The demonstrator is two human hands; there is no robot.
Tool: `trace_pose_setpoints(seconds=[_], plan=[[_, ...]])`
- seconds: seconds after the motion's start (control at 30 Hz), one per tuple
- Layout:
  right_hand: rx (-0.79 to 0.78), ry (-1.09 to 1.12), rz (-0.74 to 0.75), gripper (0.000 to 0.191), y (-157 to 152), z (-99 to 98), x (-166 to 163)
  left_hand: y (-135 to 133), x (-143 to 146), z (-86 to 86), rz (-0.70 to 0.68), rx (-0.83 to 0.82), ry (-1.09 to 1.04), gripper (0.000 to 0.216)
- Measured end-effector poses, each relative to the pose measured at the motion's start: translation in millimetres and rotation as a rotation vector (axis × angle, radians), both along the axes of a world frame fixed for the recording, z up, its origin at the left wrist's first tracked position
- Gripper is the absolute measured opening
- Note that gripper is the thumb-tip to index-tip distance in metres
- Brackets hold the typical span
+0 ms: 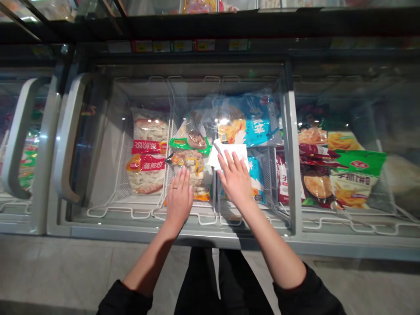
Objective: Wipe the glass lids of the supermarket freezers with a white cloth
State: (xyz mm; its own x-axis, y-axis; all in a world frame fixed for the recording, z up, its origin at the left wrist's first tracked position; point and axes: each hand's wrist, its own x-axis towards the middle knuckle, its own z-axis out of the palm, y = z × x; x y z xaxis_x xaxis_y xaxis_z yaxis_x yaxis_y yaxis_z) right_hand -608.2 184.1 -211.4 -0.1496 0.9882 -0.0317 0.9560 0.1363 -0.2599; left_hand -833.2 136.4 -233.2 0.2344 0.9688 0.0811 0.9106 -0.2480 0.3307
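Observation:
My right hand (235, 178) lies flat with fingers spread on a white tissue (241, 150), pressing it against the freezer's glass lid (193, 94). The tissue looks folded, with one corner raised at its upper left. To the left, my left hand (180, 194) rests on the same glass, its fingers stretched out and close together, with nothing in it. A ring shows on one finger. Below the glass, a bag of food with a green band (190, 143) and a blue bag (259, 124) lie near my hands. Part of the blue bag is hidden by the tissue.
Wire baskets (206, 218) divide the freezer. Red-banded dumpling bags (149, 164) lie at the left, and a green-topped bag (359, 177) stands at the right. A grey lid handle (70, 140) juts up at the left. Price tags (183, 45) line the back edge.

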Motion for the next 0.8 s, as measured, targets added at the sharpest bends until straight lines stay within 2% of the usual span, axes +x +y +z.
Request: trace_pose_setpoints(seconds=[0.1, 0.2, 0.27, 0.33, 0.43, 0.53, 0.63, 0.8], plan=[[-0.042, 0.007, 0.100, 0.058, -3.8, 2.4, -15.3, 16.2, 9.1, 6.7, -0.007, 0.013, 0.008, 0.070], [-0.046, 0.017, 0.193, 0.055, 31.9, 2.5, -17.6, 52.5, 21.6, 15.6, 0.001, 0.009, -0.017, 0.068], [-0.023, 0.013, 0.169, 0.055, 59.2, 1.1, -8.6, 85.0, 29.1, 21.3, 0.011, -0.003, -0.034, 0.066], [0.001, -0.001, 0.093, 0.055, 72.9, -0.2, 5.3, 119.8, 35.0, 25.2, 0.011, -0.008, -0.041, 0.064], [0.026, -0.023, 0.016, 0.055, 59.2, 0.0, 21.7, 168.1, 41.8, 25.7, 0.004, 0.007, -0.059, 0.064], [0.022, -0.042, 0.028, 0.056, 32.3, 1.2, 19.6, 202.6, 47.4, 18.2, 0.026, 0.005, -0.069, 0.066], [0.008, -0.036, 0.094, 0.057, 35.0, 0.9, 5.4, 217.9, 51.2, 6.6, 0.068, -0.023, -0.064, 0.066], [0.009, -0.011, 0.200, 0.057, 106.9, -2.3, -1.6, 217.4, 50.5, -2.4, 0.079, -0.014, -0.064, 0.066]])
